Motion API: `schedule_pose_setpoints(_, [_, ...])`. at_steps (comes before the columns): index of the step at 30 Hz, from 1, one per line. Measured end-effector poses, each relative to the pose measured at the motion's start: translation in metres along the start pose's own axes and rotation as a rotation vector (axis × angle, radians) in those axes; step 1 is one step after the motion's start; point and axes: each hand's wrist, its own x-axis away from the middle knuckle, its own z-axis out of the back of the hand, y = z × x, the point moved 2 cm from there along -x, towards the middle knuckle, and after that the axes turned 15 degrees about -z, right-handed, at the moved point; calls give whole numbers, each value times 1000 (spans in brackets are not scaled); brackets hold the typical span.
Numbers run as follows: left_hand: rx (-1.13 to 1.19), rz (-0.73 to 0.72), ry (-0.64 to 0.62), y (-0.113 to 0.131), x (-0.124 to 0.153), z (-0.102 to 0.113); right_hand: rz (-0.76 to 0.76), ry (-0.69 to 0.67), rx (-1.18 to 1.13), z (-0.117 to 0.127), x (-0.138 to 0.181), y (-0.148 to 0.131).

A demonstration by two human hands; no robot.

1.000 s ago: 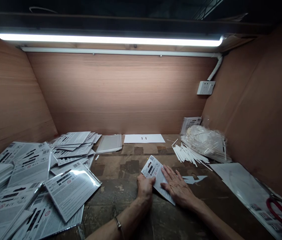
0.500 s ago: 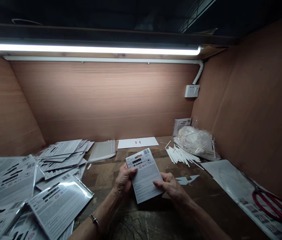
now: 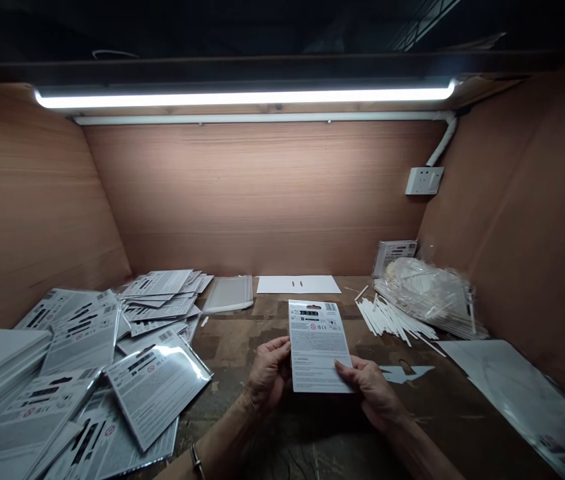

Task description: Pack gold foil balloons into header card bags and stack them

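Note:
A printed white packaging card with a hang hole, a barcode and small text is held up above the middle of the table. My right hand grips its lower right corner, thumb on the printed face. At the card's left edge, my left hand is closed, thumb and fingertips pinching the border. The fingers behind the card are hidden. To the left lie piles of similar printed cards in clear sleeves.
Clear plastic sleeves and a blank white card lie at the back. On the right are loose white sticks, a clear bag of sticks, a cut-out scrap and a plastic sheet. Wooden walls enclose the table.
The view has turned left, so things appear farther right. The card has straightened from a tilt, and my left hand has slid from its face to its left edge. My right hand keeps its grip.

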Motion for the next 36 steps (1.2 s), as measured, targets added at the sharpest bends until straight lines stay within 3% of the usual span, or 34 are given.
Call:
schedule_pose_setpoints(12, [-117,32,-41,3,4,1,-72,-9,-50,1,0,2])
schedule_pose_setpoints(18, [-215,59,158,-3,1,9,-53,46,27,2,1,3])
schedule_pose_setpoints(21, [-206,64,193,-5,0,10,-33,20,43,2,1,3])
schedule_pose_setpoints(29, [-124,103,45,3,2,3,-122,-49,-42,4,-1,4])
schedule_pose_setpoints(36, [-120,112,19,4,5,0,-164,-33,-55,3,-1,3])
